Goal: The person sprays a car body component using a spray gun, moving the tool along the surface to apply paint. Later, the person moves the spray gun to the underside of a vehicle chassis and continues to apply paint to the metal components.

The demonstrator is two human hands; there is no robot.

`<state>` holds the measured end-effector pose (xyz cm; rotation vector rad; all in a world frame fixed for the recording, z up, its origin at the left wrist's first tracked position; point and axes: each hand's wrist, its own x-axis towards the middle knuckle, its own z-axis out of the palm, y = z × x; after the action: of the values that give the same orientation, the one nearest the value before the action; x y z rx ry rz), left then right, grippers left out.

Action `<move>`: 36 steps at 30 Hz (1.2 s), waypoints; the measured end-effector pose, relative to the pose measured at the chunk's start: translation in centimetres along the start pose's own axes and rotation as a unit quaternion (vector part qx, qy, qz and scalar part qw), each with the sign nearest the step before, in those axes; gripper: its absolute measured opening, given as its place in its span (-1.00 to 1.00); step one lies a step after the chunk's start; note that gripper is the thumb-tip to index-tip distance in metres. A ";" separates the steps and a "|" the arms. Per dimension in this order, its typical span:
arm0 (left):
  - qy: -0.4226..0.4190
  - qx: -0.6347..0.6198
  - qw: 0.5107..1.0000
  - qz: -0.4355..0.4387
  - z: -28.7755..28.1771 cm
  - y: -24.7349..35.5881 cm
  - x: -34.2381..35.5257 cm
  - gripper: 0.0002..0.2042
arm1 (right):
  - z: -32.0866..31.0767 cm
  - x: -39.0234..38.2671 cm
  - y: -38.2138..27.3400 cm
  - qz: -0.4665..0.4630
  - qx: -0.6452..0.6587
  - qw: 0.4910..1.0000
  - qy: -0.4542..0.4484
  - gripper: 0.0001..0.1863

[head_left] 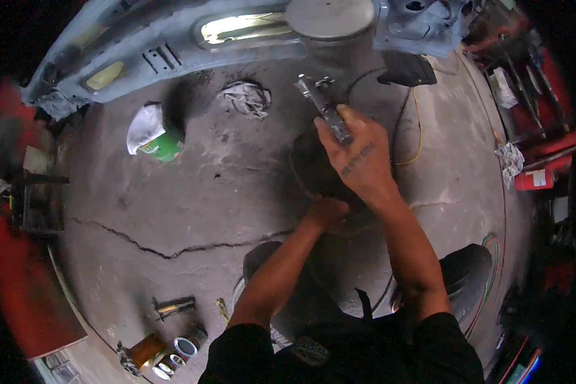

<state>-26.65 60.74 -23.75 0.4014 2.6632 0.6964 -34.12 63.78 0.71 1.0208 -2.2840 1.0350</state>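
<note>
A slim silvery metal tool with a small head, like an air ratchet [323, 105], is gripped in my right hand [365, 157]. It points up and away to the left, above the concrete floor. My left hand [329, 213] is closed, lower and nearer to me; its fingertips are mostly hidden. A thin dark line like a hose [294, 168] curves down toward the left hand, though I cannot tell whether the fingers hold it. Small shiny metal pieces [324, 82] show just beyond the tool's head.
A grey vehicle body panel [179, 54] and a round-topped metal drum [331, 19] stand ahead. On the floor lie a crumpled rag [246, 99], a green tub [165, 146], a yellow cable [419, 131], a hammer-like tool [173, 308] and several cans [185, 347]. Red racks flank both sides.
</note>
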 end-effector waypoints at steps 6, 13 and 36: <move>0.024 0.020 0.999 -0.028 1.3 0.0 0.7 -0.72 | -0.1 0.0 0.3 0.040 -0.028 0.999 0.012 -0.75; 0.101 0.018 0.994 0.034 1.7 -0.7 -0.5 -0.75 | 1.6 0.9 -0.9 0.029 0.011 0.998 -0.055 -0.71; 0.099 -0.062 0.991 -0.066 -1.1 -1.0 -1.6 -0.77 | 4.8 2.5 -3.0 -0.017 0.033 0.998 -0.046 -0.65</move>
<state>-25.84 58.84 -22.94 0.1259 2.7790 0.8945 -33.77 57.62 0.67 1.1538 -2.3100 1.0767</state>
